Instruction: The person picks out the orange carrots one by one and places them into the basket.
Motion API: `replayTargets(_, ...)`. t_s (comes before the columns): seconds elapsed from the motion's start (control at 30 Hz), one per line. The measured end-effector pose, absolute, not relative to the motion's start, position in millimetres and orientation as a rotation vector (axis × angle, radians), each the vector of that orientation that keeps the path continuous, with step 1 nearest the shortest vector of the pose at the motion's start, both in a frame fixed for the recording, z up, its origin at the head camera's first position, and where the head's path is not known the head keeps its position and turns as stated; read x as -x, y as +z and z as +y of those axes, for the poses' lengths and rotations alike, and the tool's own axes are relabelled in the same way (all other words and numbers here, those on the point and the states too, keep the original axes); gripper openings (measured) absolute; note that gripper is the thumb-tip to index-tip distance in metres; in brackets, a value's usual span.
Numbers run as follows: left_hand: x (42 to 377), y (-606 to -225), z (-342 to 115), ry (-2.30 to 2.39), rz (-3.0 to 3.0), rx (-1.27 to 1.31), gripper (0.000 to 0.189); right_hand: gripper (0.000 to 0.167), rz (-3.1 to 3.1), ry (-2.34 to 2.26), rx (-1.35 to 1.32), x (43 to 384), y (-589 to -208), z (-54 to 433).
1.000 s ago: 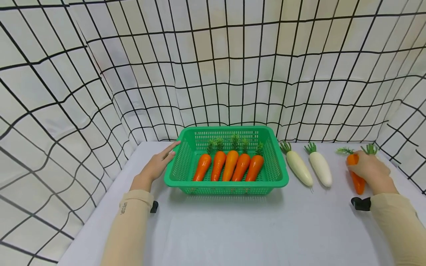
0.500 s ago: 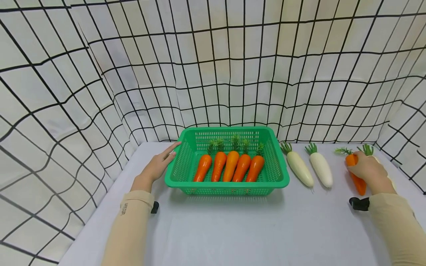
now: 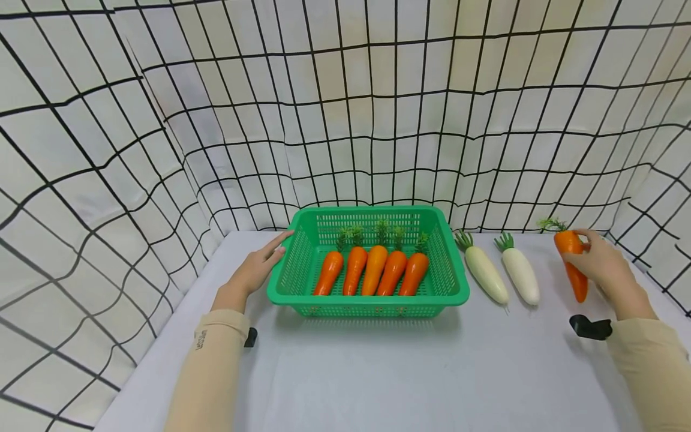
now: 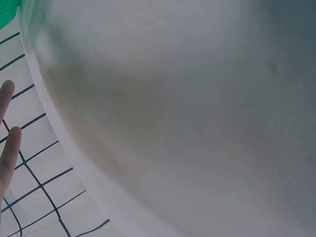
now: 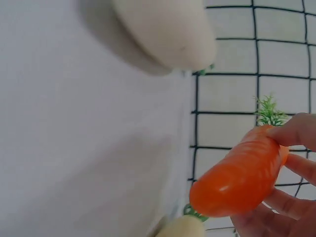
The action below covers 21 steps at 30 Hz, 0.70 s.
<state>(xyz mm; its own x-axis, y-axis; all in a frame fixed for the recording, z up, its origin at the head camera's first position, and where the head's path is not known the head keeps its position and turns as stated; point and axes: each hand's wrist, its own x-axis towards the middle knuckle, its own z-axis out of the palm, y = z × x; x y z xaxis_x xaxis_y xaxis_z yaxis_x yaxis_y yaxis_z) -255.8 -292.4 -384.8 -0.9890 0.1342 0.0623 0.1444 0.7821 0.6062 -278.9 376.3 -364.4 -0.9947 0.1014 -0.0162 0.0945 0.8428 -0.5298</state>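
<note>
My right hand (image 3: pixel 607 264) grips an orange carrot (image 3: pixel 570 258) with a green leafy top, at the far right of the head view. Thumb and fingers close round its upper part in the right wrist view, where the carrot (image 5: pixel 242 173) appears raised off the table. My left hand (image 3: pixel 254 270) lies along the left side of a green basket (image 3: pixel 367 298), fingers extended, fingertips at its rim. Several carrots (image 3: pixel 373 270) lie side by side in the basket, leafy ends toward the back. The left wrist view catches only two fingertips (image 4: pixel 11 148) at its edge.
Two white radishes, one greenish-white (image 3: pixel 486 273) and one whiter (image 3: pixel 520 276), lie right of the basket. Another pale radish (image 5: pixel 182 228) shows low in the right wrist view; my hand hides it in the head view. Black netting (image 3: pixel 372 132) over white cloth encloses the table (image 3: pixel 367 378).
My right hand has lifted the carrot from the table, slightly up and away from me; the grip now shows more of the carrot. The left hand and basket have stayed still.
</note>
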Motion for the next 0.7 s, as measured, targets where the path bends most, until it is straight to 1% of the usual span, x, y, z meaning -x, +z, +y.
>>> replayTargets(0.23, 255, -384, -292, -0.998, -2.949, 0.238, 0.058, 0.077, -2.868, 0.993, 0.036, 274, -341, 354)
replayTargets(0.5, 255, -386, -293, -1.009, -2.942, 0.233, 0.058, 0.078, -2.789, 1.586, -0.162, 280, -321, 320)
replayTargets(0.7, 255, -385, -292, -1.023, -2.942, 0.228, 0.057, 0.078, -2.734, 1.838, -0.243, 287, -311, 296)
